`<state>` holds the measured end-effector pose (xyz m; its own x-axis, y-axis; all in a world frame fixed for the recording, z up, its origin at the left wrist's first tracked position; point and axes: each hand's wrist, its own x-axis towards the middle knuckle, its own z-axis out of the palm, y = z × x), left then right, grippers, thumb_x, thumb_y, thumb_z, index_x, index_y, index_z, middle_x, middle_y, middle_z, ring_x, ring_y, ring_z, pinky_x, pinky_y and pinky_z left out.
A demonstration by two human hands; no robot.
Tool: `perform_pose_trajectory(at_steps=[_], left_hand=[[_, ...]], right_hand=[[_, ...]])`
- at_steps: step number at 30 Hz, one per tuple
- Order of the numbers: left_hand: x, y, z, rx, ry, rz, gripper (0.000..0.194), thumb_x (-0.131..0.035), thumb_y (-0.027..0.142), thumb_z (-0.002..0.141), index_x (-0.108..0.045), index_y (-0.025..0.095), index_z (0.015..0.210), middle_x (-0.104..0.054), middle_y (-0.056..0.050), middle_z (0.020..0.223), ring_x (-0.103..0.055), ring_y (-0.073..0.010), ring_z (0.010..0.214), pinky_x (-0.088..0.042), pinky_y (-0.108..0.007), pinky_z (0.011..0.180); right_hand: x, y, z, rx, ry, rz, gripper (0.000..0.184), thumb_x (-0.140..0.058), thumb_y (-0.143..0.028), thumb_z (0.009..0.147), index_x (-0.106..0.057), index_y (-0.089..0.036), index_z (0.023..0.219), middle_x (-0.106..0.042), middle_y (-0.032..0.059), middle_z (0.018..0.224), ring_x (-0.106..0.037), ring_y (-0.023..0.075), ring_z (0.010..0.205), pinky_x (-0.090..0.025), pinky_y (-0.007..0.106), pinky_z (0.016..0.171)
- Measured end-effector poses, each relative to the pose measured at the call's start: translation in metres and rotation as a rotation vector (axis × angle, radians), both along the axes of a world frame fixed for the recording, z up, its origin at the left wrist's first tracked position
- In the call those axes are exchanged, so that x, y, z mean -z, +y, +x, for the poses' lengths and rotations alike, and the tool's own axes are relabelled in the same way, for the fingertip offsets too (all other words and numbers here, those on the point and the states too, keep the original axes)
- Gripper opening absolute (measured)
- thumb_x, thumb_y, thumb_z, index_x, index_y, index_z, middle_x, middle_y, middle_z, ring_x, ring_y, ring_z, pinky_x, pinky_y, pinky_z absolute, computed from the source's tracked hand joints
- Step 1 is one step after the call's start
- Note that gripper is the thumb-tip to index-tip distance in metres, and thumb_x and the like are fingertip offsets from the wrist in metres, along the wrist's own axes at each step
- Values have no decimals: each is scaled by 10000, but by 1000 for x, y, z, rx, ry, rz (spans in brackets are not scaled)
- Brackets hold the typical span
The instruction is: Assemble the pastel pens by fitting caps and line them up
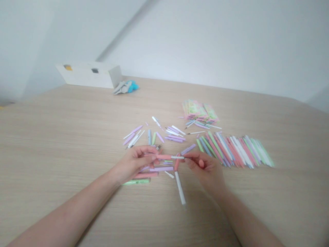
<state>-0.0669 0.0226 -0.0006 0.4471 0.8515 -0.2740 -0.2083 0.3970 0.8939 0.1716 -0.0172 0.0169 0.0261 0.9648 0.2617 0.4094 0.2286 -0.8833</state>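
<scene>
Between its thumb and fingers, my left hand [141,157] holds a pink pen barrel [163,157] lying sideways. A white pen refill [177,157] lines up with the barrel's right end, and its far tip is pinched in my right hand [205,166]. Whether the refill sits inside the barrel is too blurred to tell. A small pink piece [202,163], perhaps a pen cap, shows among the right hand's curled fingers. Under and between the hands lie a purple pen part [161,168], a green pen part [136,181] and a white tube [180,188].
A row of pastel pens [236,151] lies to the right. Loose barrels and refills [176,132] are scattered beyond the hands. Farther back are stacked printed packets [196,110], a white box [89,75] and a crumpled grey-and-blue cloth-like item [126,87]. Everything rests on a wooden table [64,137].
</scene>
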Motion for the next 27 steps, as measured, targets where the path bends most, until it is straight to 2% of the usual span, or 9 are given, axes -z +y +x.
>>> perform_pose_trajectory(at_steps=[6, 10, 13, 15, 18, 20, 23, 25, 27], left_hand=[[1, -2, 0, 62, 61, -4, 286, -742, 281, 729, -623, 187, 971, -656, -20, 786, -618, -122, 671, -563, -355, 709], [2, -2, 0, 78, 70, -4, 281, -726, 296, 747, -617, 198, 987, -652, -18, 778, -637, -149, 707, -559, -394, 731], [2, -1, 0, 73, 43, 3, 260, -718, 292, 756, -620, 197, 977, -650, -10, 759, -621, -126, 662, -565, -369, 704], [2, 0, -1, 59, 22, 18, 245, -715, 280, 761, -625, 193, 972, -653, -11, 744, -601, -101, 628, -561, -305, 663], [1, 0, -2, 42, 1, 28, 228, -712, 256, 767, -630, 186, 968, -662, -17, 731, -588, -78, 612, -526, -206, 605], [2, 1, -2, 38, -10, 21, 223, -713, 249, 766, -632, 187, 964, -664, -17, 724, -586, -77, 610, -516, -194, 593], [3, 2, -2, 34, -37, 10, 227, -722, 241, 754, -635, 184, 956, -666, -18, 721, -581, -84, 604, -525, -222, 606], [3, 3, -2, 32, -47, 13, 226, -723, 233, 751, -639, 177, 954, -668, -22, 720, -578, -85, 602, -516, -214, 597], [2, 4, -2, 28, -47, 22, 218, -721, 228, 753, -644, 169, 949, -669, -25, 716, -575, -82, 596, -497, -190, 573]], right_hand=[[4, 2, 1, 10, 17, -37, 172, -642, -316, 763, -741, -193, 831, -708, 17, 657, -615, 165, 603, -462, 259, 551], [4, 2, 1, -1, 16, -48, 178, -635, -326, 771, -736, -196, 838, -726, 22, 703, -636, 176, 638, -483, 274, 589], [6, 3, 1, 4, 8, -69, 190, -626, -335, 781, -727, -194, 856, -722, 30, 743, -636, 184, 685, -472, 274, 595], [7, 4, 1, -1, 12, -73, 192, -626, -341, 782, -716, -192, 864, -709, 33, 753, -624, 179, 690, -452, 267, 577], [8, 4, 0, -14, 59, -71, 219, -651, -342, 762, -686, -195, 920, -656, 7, 677, -554, 134, 578, -395, 247, 514], [7, 3, 0, -26, 96, -68, 253, -665, -331, 752, -662, -203, 970, -593, -21, 626, -466, 100, 509, -339, 230, 471], [6, 2, 4, -68, 190, -47, 270, -632, -310, 775, -628, -215, 1027, -486, -44, 613, -385, 88, 507, -286, 220, 460], [5, 2, 7, -90, 325, -34, 213, -581, -302, 798, -619, -212, 987, -427, -47, 612, -358, 89, 511, -267, 220, 452], [6, 4, 10, -101, 478, -64, 105, -535, -284, 802, -597, -205, 831, -400, -47, 608, -323, 88, 486, -261, 220, 432]])
